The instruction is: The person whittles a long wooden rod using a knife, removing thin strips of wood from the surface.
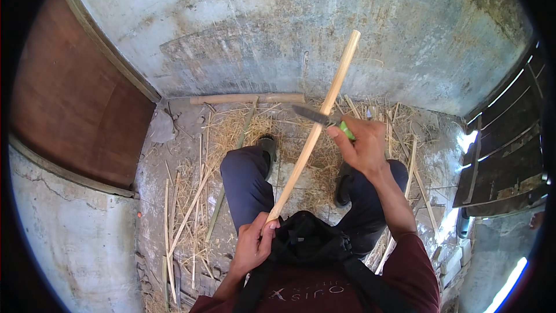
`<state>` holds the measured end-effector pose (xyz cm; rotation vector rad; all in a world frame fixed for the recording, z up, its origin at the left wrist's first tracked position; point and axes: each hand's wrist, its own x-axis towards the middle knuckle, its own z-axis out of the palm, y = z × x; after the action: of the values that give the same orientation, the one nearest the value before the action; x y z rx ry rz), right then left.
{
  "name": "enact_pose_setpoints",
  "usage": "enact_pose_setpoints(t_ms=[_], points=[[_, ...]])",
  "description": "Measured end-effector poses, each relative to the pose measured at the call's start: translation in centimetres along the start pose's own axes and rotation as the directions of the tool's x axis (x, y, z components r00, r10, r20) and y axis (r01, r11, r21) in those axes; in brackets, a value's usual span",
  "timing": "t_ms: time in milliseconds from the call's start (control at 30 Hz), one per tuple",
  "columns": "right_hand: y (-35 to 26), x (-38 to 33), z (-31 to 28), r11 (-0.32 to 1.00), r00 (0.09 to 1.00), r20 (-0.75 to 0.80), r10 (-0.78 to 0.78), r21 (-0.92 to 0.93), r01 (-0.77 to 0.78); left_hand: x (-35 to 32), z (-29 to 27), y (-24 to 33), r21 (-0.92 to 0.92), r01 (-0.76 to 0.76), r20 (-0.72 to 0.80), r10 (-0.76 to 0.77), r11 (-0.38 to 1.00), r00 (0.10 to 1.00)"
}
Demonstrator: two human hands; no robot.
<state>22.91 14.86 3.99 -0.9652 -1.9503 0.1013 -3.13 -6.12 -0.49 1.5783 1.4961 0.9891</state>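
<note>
Pale, gripped in the left hand [253,243]: best to steady the pole [297,169], angling the knife [314,115] (held in the right hand [366,142], apparently touching it) shallowly.

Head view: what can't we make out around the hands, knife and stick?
All in the head view:
Knife handle: mostly covered by the right hand; full shape unclear.
Wooden stick, lower end: hidden in the left hand.
Right shoe: partly hidden by the right trouser leg.
Left sleeve: cut off by the lower edge.
</note>
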Motion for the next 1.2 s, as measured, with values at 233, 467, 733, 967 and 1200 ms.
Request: enact_pose_setpoints(t_ms=[233,467,733,967,1200], points=[[-1.0,-0.5,-0.3,0.998,0.998,0.02,-0.055,-0.001,0.055,0.2,-0.2,0.6,-0.005,0.018,0.019,-0.018,1.0,1.0],[0.4,2.3,-0.6,0.997,0.997,-0.045,-0.067,-0.027,0.066,-0.5,-0.1,-0.7,-0.003,-0.028,-0.013,0.027,1.0,1.0],[3.0,4.1,-0.3,0.996,0.997,-0.068,0.029,-0.087,-0.035,-0.8,-0.6,-1.2,0.005,-0.009,-0.028,0.009,1.0,1.0],[4.4,4.5,-0.2,0.991,0.991,-0.044,0.123,-0.047,-0.125,-1.1,-0.7,-1.9,0.034,0.029,-0.004,-0.029,0.999,1.0],[3.2,3.6,0.5,1.0,0.998,0.066,-0.023,-0.009,0.023,-0.8,-0.7,-1.9,0.034,0.007,0.001,-0.007,0.999,1.0]])
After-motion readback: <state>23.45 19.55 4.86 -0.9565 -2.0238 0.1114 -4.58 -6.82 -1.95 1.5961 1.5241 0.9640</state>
